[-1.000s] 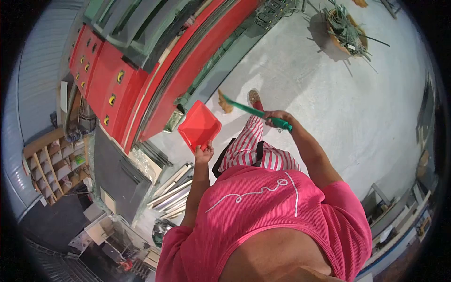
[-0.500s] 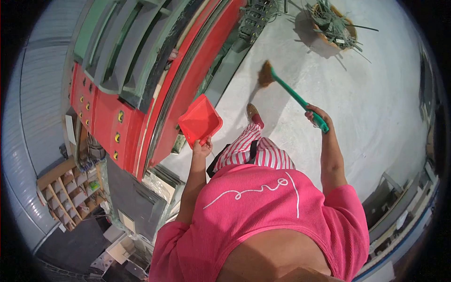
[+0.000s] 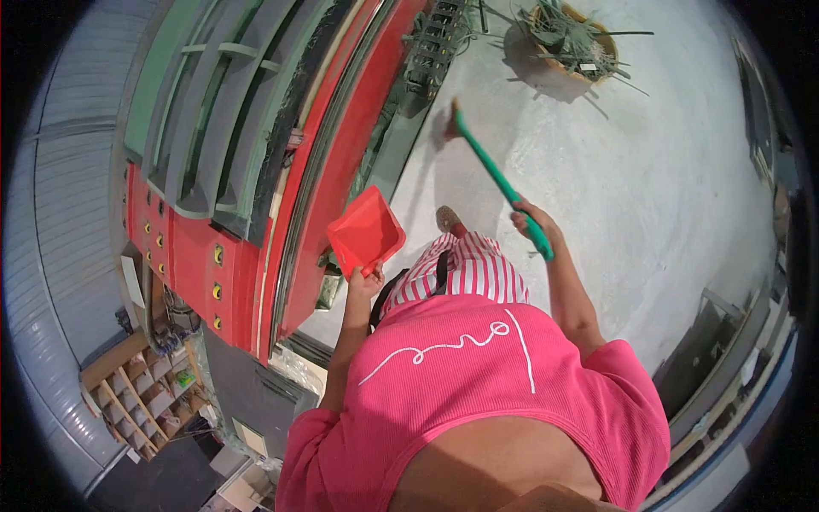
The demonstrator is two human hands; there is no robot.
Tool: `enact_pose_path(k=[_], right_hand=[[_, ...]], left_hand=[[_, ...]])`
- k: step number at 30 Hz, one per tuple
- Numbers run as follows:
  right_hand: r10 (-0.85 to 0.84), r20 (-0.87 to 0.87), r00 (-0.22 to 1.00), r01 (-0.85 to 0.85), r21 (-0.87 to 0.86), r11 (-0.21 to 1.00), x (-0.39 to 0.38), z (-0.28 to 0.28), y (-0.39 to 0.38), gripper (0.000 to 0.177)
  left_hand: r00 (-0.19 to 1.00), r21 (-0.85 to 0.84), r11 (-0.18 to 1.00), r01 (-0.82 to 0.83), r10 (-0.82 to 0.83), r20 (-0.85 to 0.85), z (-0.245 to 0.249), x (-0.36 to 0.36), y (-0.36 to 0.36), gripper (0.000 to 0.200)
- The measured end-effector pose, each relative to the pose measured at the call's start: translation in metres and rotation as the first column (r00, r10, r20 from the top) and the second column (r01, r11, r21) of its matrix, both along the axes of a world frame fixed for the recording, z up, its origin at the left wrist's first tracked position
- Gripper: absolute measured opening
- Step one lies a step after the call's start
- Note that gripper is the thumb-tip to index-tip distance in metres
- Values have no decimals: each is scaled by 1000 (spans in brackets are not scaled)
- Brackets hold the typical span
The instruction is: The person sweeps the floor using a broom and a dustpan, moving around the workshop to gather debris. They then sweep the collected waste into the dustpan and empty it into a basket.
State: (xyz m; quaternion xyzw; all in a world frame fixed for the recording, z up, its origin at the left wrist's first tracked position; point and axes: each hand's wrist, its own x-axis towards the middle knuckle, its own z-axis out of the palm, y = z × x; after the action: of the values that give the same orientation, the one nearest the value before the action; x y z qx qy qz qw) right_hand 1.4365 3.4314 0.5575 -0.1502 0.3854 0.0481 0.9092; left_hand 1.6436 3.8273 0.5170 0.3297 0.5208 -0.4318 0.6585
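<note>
My left hand (image 3: 367, 281) is closed round the handle of a red dustpan (image 3: 367, 229), held up in front of me beside the big red machine (image 3: 320, 247). In my right hand (image 3: 537, 224) is a hand brush (image 3: 496, 173) with a long green handle; my fingers wrap its lower end. The brown bristles (image 3: 451, 125) point away from me and to the left, blurred by motion, over the pale floor (image 3: 614, 162). My shoe (image 3: 446, 218) stands on that floor below the brush.
At the far side a round basket (image 3: 602, 43) overflows with grey-green strips that stick out past its rim. The red and grey machine fills the left. A wooden pigeonhole shelf (image 3: 141, 399) is at lower left. Frames or panels (image 3: 708, 354) lean along the right.
My right hand and the brush have moved left and the bristle end has swung up and left. The dustpan stays in my left hand, tilted slightly differently. The view has shifted.
</note>
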Motion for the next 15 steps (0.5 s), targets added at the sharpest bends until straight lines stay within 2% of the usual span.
enact_pose_path(k=[1, 3, 4, 7, 9, 10, 11, 12, 13, 14, 15], right_hand=[[-13, -17, 1000, 14, 25, 1000, 20, 4, 2, 21], [23, 66, 998, -39, 251, 967, 48, -46, -2, 16], [9, 69, 998, -27, 257, 966, 61, -52, -5, 16], [-30, -5, 1000, 30, 308, 951, 76, -56, -10, 22], [-73, -89, 993, 106, 463, 880, 55, -60, -28, 24], [-74, -85, 994, 104, 441, 891, 38, -63, -34, 26], [-18, 10, 1000, 13, 379, 925, 15, -71, -41, 29], [44, 30, 999, -50, 239, 970, -7, -79, -48, 32], [5, 14, 1000, -9, 312, 950, -23, -67, -52, 32], [-81, -68, 994, 103, 432, 896, -40, -56, -55, 31], [-208, -116, 971, 238, 455, 858, -54, -46, -55, 26]], left_hand=[[999, -5, 1000, 4, -4, -41, -1, 2, 0, 39], [998, 11, 999, 51, -51, -24, 0, 4, -2, 39], [996, 24, 996, 90, -90, -12, 1, 5, -4, 39], [989, 27, 989, 144, -145, 25, 9, 8, -10, 39], [992, -6, 992, 123, -123, -24, 7, 16, -18, 39], [994, 51, 993, 106, -107, 16, 10, 16, -23, 38], [995, 105, 991, 80, -86, 55, 12, 15, -29, 38], [996, 71, 995, 75, -78, 43, 8, 17, -29, 38], [996, 67, 995, 73, -76, 38, 3, 18, -28, 38], [991, 15, 994, 112, -112, 67, -1, 19, -27, 37], [984, -35, 987, 154, -150, 99, 1, 21, -31, 39]])
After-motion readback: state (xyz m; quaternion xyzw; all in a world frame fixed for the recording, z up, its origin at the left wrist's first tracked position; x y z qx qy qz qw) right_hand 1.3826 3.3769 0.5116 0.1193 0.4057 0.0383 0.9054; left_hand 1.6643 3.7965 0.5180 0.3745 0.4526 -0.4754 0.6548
